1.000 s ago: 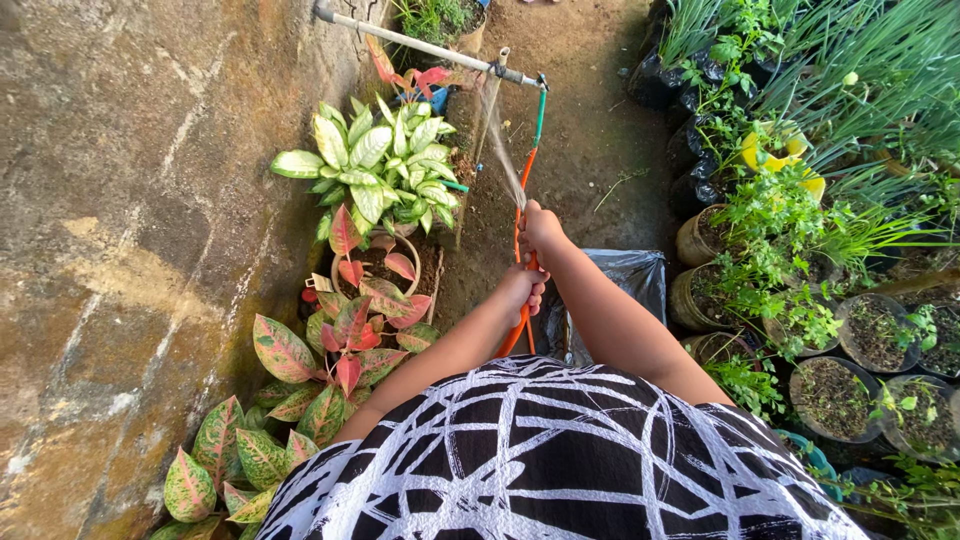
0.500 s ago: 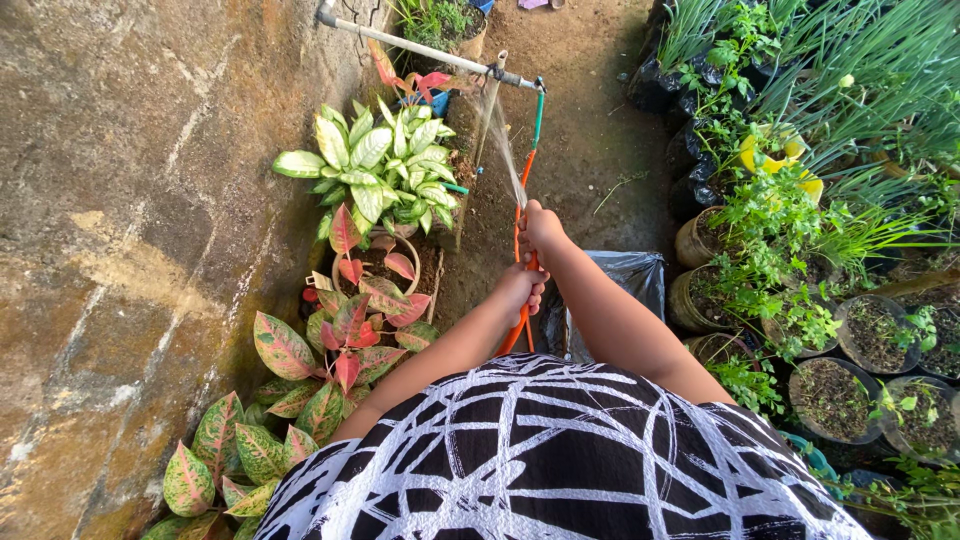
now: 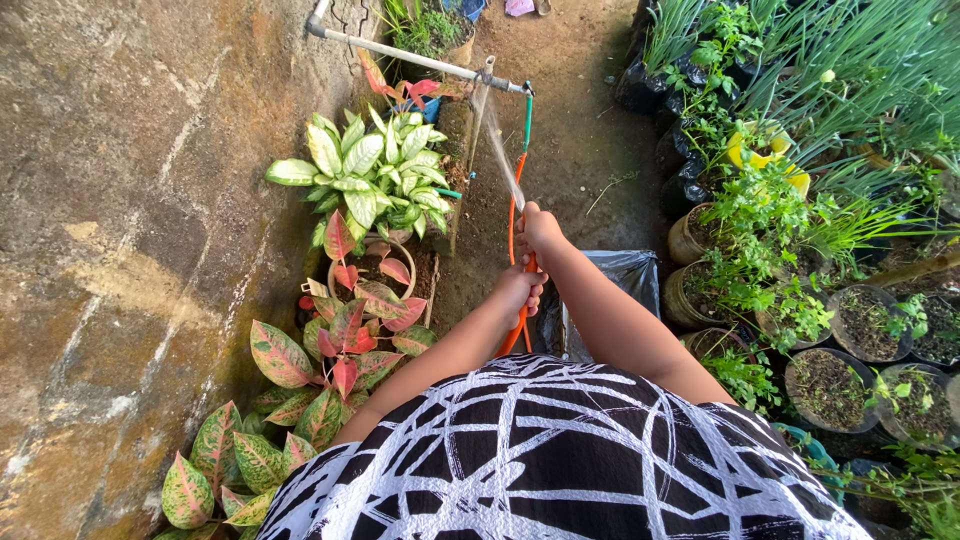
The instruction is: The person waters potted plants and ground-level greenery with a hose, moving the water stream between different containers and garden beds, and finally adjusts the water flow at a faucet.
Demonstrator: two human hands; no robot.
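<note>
The left hand [image 3: 520,288] is clamped on an orange hose [image 3: 513,215], low on its length. Just beyond, the right hand [image 3: 540,232] grips the same hose higher up. The hose runs up to a metal pipe [image 3: 400,50], with pink-leaved plants [image 3: 345,330] to the left.

The orange hose [image 3: 516,215] slips out of sight behind both hands, and its lower run vanishes behind the patterned shirt [image 3: 560,450]. The left grip [image 3: 520,288] hides its fingertips round the hose; the right grip [image 3: 541,232] shows only knuckles. The grey pipe [image 3: 400,52] is cut off at the top edge. The black bag [image 3: 630,272] is half covered by the right forearm.
</note>
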